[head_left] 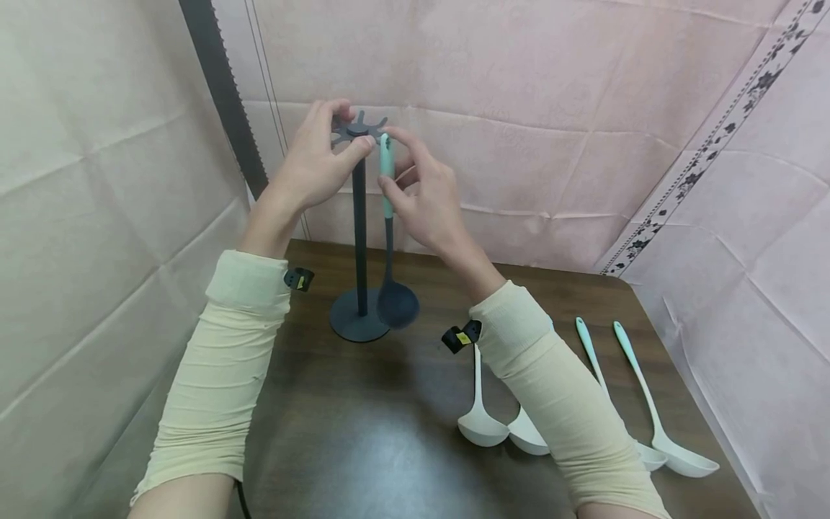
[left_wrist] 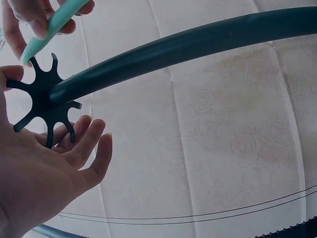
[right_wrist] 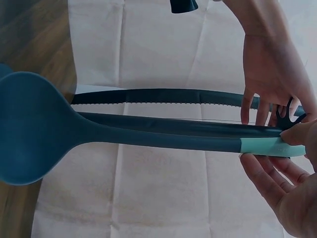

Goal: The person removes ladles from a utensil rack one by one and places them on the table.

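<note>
A dark blue-grey ladle [head_left: 398,304] with a mint handle hangs bowl-down beside the post of a dark utensil stand [head_left: 359,231]. My right hand [head_left: 424,194] pinches its mint handle [right_wrist: 267,147] between thumb and fingers, the handle's holed end right at one of the stand's hooks. At the top of the stand, my left hand [head_left: 314,162] holds the hooked crown [left_wrist: 42,91], thumb on the near side and fingers around the far side. In the left wrist view the handle tip overlaps a prong.
On the wooden table [head_left: 363,432], several white ladles [head_left: 687,458] lie to the right, some with mint handles, partly hidden under my right sleeve. The stand's round base [head_left: 350,321] is near the back edge. Cloth curtains [head_left: 519,130] hang behind and at both sides.
</note>
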